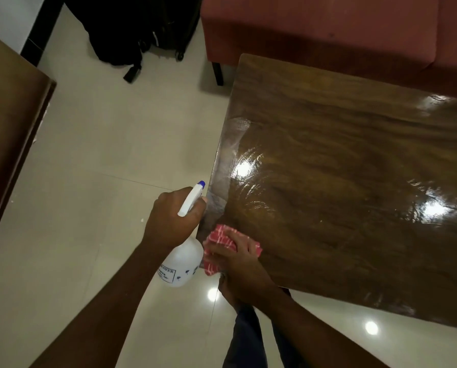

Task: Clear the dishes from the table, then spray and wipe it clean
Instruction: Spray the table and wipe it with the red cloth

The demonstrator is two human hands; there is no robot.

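Note:
A glossy dark wooden table [354,168] fills the right half of the view, with wet streaks near its left edge. My left hand [169,219] grips the neck of a white spray bottle [182,264] with a blue nozzle tip, held just off the table's left edge over the floor. My right hand [238,258] presses a red-and-white checked cloth [222,240] flat on the table's near left corner. No dishes are on the table.
A red sofa [328,27] stands behind the table. A black bag [132,27] lies on the tiled floor [94,160] at the back. Another wooden furniture edge [12,123] runs along the left. My legs show below the table corner.

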